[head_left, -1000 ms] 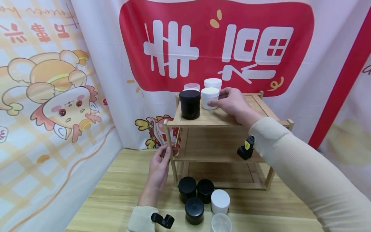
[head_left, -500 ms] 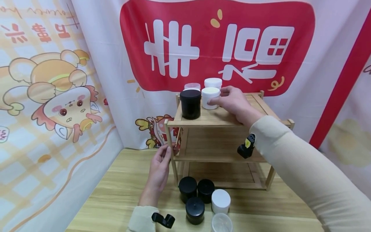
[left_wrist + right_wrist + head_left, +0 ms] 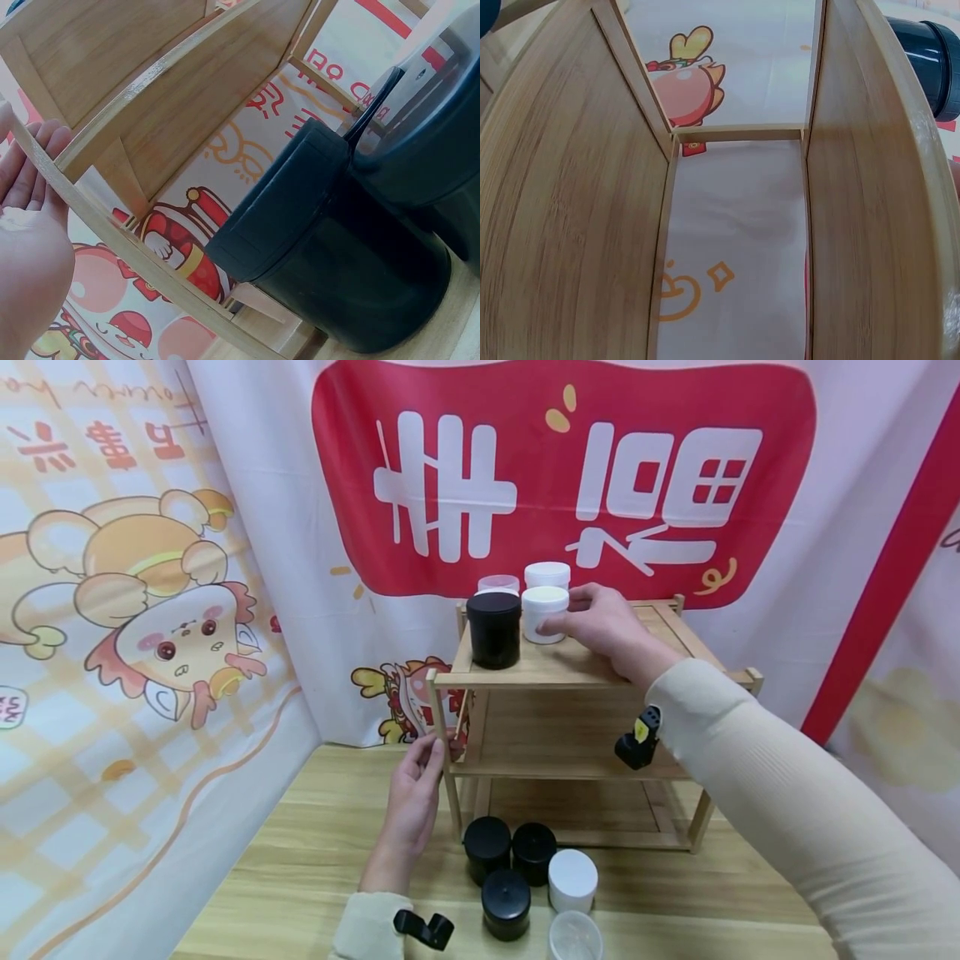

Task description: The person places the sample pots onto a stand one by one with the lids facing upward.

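Head view first, straight to the writing! Reading "Forever ho", upside down in pale script, on the left cloth (image 3: 142, 395), then running out of frame. Spot orange-red characters (image 3: 112, 447) just below, likewise inverted, and big white ones spread across the red banner (image 3: 547, 468).

Down to the action: gripping the front white jar (image 3: 545, 616) at its right side, between thumb and fingers of the right hand (image 3: 600, 625). Standing up on the top board of the wooden rack (image 3: 540, 679), right of a tall black jar (image 3: 494, 631), before the rear white jar (image 3: 547, 573). Holding the rack's left front post (image 3: 452, 806) with the left hand (image 3: 412, 793).

And a change! Catch the rear white jar a touch farther left than half a second ago, tucked more squarely behind the front one. Otherwise matching: same grip above, same hold below. On the table (image 3: 285, 860), count three black jars (image 3: 506, 904), a low white jar (image 3: 573, 881) and a clear cup (image 3: 575, 937).

Over to the left wrist: wrapping fingers behind the post, close by the black jars, with red characters (image 3: 326, 67) partly covered beyond.

Right wrist now: peering between rack boards at an orange line drawing (image 3: 676, 295) and a star outline (image 3: 720, 275). Cannot tell the right hand's grip from here.
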`<state>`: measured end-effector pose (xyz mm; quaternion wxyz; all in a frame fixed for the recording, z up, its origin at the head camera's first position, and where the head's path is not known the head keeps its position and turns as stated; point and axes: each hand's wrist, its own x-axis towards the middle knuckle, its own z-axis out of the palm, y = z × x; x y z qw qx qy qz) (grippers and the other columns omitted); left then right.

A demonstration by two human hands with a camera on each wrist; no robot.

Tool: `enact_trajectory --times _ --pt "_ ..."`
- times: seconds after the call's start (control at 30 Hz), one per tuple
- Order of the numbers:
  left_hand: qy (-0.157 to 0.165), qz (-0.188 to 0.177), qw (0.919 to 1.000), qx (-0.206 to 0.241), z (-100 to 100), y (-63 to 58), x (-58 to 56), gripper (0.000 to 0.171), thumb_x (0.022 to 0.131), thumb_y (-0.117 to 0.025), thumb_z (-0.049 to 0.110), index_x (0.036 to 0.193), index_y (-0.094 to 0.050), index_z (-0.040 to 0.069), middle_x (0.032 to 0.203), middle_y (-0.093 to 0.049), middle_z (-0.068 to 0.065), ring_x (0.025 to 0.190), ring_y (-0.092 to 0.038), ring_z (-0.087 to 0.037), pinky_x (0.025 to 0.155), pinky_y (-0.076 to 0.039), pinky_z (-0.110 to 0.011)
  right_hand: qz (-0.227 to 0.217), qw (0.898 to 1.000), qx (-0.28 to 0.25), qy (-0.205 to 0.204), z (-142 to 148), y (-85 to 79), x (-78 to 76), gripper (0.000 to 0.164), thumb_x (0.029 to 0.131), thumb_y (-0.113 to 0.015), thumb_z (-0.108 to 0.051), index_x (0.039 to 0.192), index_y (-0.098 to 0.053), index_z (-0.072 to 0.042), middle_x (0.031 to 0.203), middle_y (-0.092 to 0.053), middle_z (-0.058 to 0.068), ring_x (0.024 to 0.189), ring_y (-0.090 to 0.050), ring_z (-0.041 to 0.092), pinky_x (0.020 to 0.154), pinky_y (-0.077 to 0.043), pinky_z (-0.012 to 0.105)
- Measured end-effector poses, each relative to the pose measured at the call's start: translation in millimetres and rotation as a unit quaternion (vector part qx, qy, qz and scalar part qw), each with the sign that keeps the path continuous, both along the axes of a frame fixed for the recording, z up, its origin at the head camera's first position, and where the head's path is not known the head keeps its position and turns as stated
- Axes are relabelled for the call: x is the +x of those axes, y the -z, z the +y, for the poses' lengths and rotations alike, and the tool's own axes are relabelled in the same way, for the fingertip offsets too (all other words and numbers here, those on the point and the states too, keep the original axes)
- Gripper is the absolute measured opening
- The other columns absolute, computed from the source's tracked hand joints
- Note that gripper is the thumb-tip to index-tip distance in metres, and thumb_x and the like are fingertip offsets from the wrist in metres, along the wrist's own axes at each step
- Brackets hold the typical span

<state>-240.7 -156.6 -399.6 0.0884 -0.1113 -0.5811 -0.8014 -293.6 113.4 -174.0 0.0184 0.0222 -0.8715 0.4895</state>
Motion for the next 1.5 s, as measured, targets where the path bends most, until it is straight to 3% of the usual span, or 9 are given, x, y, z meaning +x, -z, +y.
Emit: enact_trajectory --times 0.23,0.43,0.67,0.93,1.17,1.5 --pt "0.002 0.008 0.9999 0.007 1.3 -0.9 0.3 0.043 0.114 -0.054 0.025 0.145 -0.05 -0.005 0.151 -0.057 -0.015 0.129 -0.061 -0.013 0.118 -0.044 -0.023 0.002 1.0 0.009 -0.009 -0.9 0.3 -3.0 0.087 0.091 -0.086 -0.033 0.162 -0.039 -0.012 0.162 -0.048 0.015 0.145 -0.045 0.034 0.125 -0.04 0.058" --pt "0.001 0.008 1.0 0.003 1.2 0.0 -0.4 0.043 0.114 -0.055 0.025 0.145 -0.051 -0.005 0.15 -0.058 -0.014 0.129 -0.06 -0.012 0.117 -0.044 -0.022 0.001 1.0 0.014 -0.01 -2.0 0.3 -4.2 0.086 0.092 -0.086 -0.033 0.161 -0.04 -0.012 0.162 -0.048 0.015 0.145 -0.044 0.034 0.126 -0.04 0.057" --pt "0.0 0.006 0.9999 0.014 1.0 1.0 -0.8 0.022 0.113 -0.057 0.025 0.131 -0.064 0.014 0.149 -0.058 -0.014 0.126 -0.062 -0.013 0.117 -0.045 -0.023 0.001 1.0 0.021 -0.007 -2.0 -0.1 -3.7 0.085 0.091 -0.086 -0.033 0.16 -0.041 -0.011 0.16 -0.05 0.015 0.144 -0.045 0.034 0.125 -0.04 0.057" --pt "0.002 0.009 0.9999 0.004 0.2 2.7 -2.1 0.041 0.114 -0.056 0.025 0.144 -0.053 -0.003 0.145 -0.06 -0.007 0.127 -0.06 -0.012 0.116 -0.046 -0.021 0.007 1.0 0.022 -0.007 0.6 -1.0 1.0 0.082 0.093 -0.085 -0.031 0.159 -0.042 -0.009 0.159 -0.053 0.017 0.145 -0.048 0.035 0.126 -0.04 0.056" --pt "0.001 0.007 0.9999 0.008 0.6 1.3 -1.9 0.026 0.113 -0.057 0.026 0.134 -0.063 0.012 0.145 -0.06 -0.009 0.127 -0.061 -0.013 0.116 -0.046 -0.022 0.01 1.0 0.026 0.0 8.4 -1.4 12.4 0.088 0.09 -0.087 -0.038 0.16 -0.042 -0.012 0.158 -0.054 0.014 0.14 -0.052 0.034 0.123 -0.045 0.052" --pt "-0.003 0.006 1.0 0.003 0.4 1.6 -1.3 0.028 0.113 -0.057 0.027 0.135 -0.062 0.011 0.142 -0.06 -0.009 0.128 -0.061 -0.013 0.116 -0.045 -0.02 0.005 0.998 0.058 -0.017 31.6 -4.4 24.8 0.093 0.088 -0.084 -0.054 0.162 -0.043 -0.015 0.155 -0.056 0.014 0.138 -0.056 0.036 0.12 -0.048 0.058"
